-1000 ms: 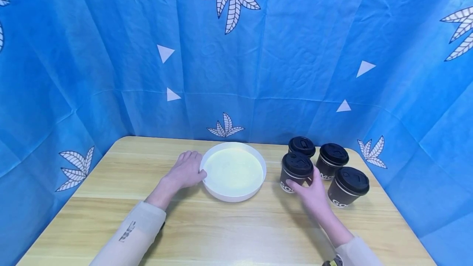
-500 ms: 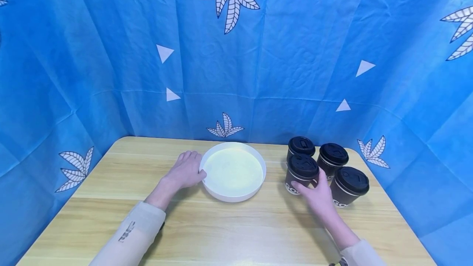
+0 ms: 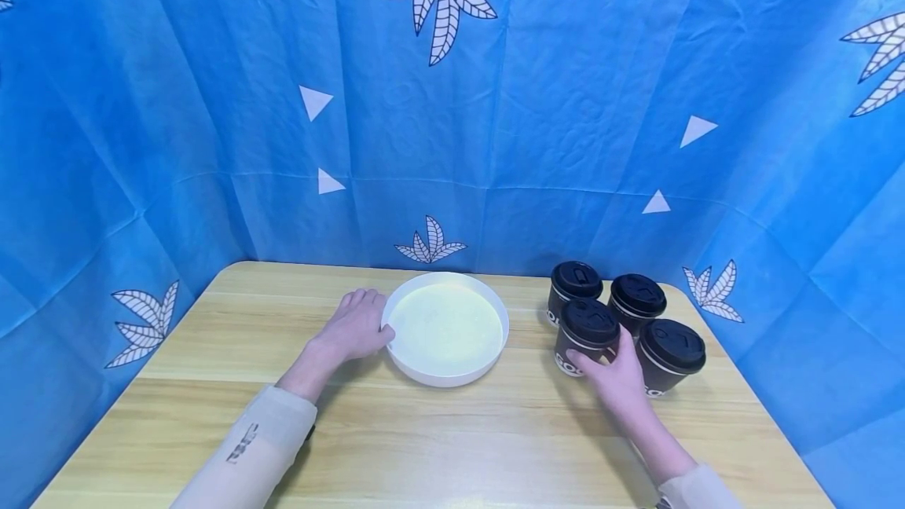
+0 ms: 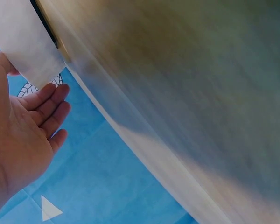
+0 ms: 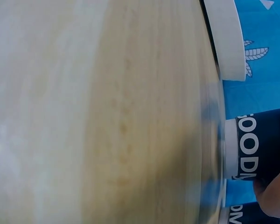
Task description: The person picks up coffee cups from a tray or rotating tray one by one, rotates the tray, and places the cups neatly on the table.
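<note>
In the head view my left hand (image 3: 356, 324) rests at the left side of a round white tray (image 3: 447, 378), its thumb at the rim. The left wrist view shows those fingers loosely bent beside the wall of the tray (image 4: 25, 42); the thumb is partly hidden behind it. My right hand (image 3: 622, 375) grips a dark paper coffee cup (image 3: 576, 348) with a black lid, thumb on its near side. The cup is upright, its base close to the tabletop in the right wrist view. White lettering shows on this gripped cup (image 5: 266, 144).
Three more lidded cups stand close around the held one: a back-left cup (image 3: 576, 281), a back-right cup (image 3: 638, 297) and a right-hand cup (image 3: 670, 356). A light wooden table (image 3: 452, 446) lies beneath. Blue patterned curtain (image 3: 452, 140) hangs behind and at both sides.
My right hand has moved the held cup a little to the right and nearer to me, closer to the right-hand cup. My left hand and the tray stay where they were.
</note>
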`<state>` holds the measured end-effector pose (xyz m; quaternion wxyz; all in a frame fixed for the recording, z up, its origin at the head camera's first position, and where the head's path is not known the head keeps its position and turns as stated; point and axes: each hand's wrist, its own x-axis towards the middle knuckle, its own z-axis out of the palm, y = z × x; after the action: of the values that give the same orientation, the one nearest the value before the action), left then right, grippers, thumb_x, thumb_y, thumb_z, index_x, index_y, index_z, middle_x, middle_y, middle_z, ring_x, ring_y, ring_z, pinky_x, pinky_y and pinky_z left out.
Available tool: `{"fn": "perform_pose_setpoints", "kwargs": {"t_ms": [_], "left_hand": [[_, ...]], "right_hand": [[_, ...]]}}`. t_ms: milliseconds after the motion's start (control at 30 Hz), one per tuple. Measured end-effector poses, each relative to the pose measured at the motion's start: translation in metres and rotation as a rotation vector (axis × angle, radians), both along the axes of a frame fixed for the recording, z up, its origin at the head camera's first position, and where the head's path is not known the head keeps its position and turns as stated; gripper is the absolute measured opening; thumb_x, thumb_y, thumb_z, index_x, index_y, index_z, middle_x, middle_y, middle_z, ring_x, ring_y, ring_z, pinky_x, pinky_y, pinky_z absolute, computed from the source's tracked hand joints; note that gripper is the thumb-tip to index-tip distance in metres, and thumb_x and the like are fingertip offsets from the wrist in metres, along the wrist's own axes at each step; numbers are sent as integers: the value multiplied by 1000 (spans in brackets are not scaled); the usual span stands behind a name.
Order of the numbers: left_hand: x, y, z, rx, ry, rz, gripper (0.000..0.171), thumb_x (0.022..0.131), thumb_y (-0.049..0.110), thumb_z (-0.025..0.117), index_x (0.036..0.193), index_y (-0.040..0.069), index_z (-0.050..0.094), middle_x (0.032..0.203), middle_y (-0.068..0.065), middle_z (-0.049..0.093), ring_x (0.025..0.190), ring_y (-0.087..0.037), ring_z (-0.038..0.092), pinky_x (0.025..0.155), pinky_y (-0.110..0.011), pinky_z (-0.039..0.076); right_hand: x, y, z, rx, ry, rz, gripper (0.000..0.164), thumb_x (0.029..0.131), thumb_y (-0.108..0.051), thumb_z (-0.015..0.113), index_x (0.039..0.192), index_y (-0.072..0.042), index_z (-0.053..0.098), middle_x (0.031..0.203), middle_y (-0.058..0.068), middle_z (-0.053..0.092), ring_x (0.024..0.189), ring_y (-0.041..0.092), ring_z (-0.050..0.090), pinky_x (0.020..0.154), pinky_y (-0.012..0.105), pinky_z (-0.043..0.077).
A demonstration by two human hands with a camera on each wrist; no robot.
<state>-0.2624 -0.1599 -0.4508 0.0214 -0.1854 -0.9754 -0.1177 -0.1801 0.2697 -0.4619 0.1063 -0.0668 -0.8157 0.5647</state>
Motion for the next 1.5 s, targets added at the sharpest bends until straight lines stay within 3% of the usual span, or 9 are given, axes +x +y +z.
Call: {"fn": "perform_pose_setpoints", "kwargs": {"t_ms": [567,967,1133,1333,1500], "left_hand": [[4,3,0,3,-2,4,54,90,31,62,128,-7,58,126,-20,58,120,-37,48,117,-56,33],[6,3,1,7,-22,9,58,91,31,62,133,-9,55,133,-22,56,125,-39,47,119,-57,31],[6,2,1,0,-24,14,58,92,32,62,133,-8,56,133,-22,57,124,-39,47,118,-57,31],[5,1,2,-4,-34,16,56,93,33,61,131,-8,56,130,-21,57,118,-37,46,116,-56,33],[4,1,3,0,-45,24,57,94,33,61,132,-8,55,129,-21,57,118,-37,46,115,-57,34]], "right_hand": [[9,5,-3,6,-9,-31,86,87,-9,81,155,-1,29,151,21,44,144,38,42,119,51,37],[16,8,-4,42,-39,-25,87,86,-13,83,155,1,31,150,26,46,143,41,44,119,51,35],[21,9,-3,47,-71,17,91,89,-15,81,159,0,26,154,29,43,145,42,41,120,50,34],[28,11,-2,16,-50,42,97,89,-10,80,162,3,18,157,30,38,148,44,37,119,50,36],[35,11,4,11,-65,43,104,90,-12,80,164,3,8,164,30,26,152,45,28,123,52,29]]}}
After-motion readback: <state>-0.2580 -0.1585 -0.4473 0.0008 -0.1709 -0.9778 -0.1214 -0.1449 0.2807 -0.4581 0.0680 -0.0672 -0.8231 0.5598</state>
